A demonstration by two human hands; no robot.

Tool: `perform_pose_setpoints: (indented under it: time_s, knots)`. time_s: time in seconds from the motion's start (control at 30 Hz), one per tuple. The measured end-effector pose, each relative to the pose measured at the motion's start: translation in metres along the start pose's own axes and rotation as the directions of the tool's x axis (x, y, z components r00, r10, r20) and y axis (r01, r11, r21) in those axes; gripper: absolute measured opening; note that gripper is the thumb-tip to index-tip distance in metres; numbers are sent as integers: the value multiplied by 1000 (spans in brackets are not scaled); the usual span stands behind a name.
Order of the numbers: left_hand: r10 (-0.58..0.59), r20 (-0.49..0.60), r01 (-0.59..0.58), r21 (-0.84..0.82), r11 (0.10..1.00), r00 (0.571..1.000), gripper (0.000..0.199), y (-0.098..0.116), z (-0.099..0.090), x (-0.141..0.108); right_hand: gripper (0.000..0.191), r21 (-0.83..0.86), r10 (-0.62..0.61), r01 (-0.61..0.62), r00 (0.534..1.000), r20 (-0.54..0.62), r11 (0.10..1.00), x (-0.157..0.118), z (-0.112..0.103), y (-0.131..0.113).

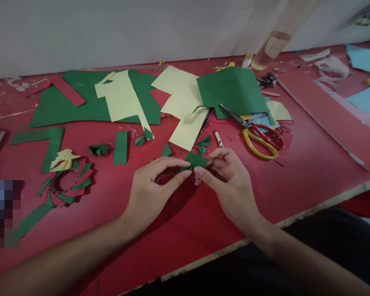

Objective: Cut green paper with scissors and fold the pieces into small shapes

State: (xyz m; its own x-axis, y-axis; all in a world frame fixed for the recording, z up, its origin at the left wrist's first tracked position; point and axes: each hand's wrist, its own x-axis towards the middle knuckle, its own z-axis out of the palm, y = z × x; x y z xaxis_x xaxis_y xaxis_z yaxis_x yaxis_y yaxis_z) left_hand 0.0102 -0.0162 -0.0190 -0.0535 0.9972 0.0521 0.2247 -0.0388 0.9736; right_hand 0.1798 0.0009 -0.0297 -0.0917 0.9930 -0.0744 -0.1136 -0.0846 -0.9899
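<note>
Between my two hands is a small folded piece of green paper (195,159), held just above the red table. My left hand (154,181) pinches its left end between thumb and fingers. My right hand (230,179) grips the right end, its thumb pressed on the front face. Small folded green pieces (203,143) lie just beyond my fingers, beside a cream-coloured crayon-like stick (218,138). Left of my left hand are a green paper strip (121,147) and a pleated green piece (99,149). A wreath of folded red and green paper (80,181) lies farther left.
Scissors (253,133) with red and yellow handles lie at right, near green sheets (234,88). Cream paper (185,102) and a large green sheet (95,98) cover the back. A clear bottle (270,51) stands by the wall. A blurred patch hides the left edge.
</note>
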Motion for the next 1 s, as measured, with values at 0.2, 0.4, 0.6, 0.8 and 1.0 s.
perform_pose_setpoints:
  time_s: [0.2,0.4,0.6,0.8,1.0]
  knots:
    - [-15,-25,16,10,1000,1000,8,0,1,0,31,-41,-38,37,999,-26,998,-1,0,-1]
    - [-42,-35,40,-48,998,999,8,0,1,-1,28,-51,-38,36,998,-40,998,0,0,0]
    - [-29,-34,27,-50,998,999,6,-2,1,-1,27,12,-30,30,999,-41,999,1,-1,2]
    - [-51,11,52,-118,992,999,9,-1,-2,-2,26,29,-22,23,998,-58,999,0,-2,2]
    - [-31,60,41,-181,983,998,15,1,-1,-2,26,53,-10,13,998,-63,999,1,-2,3]
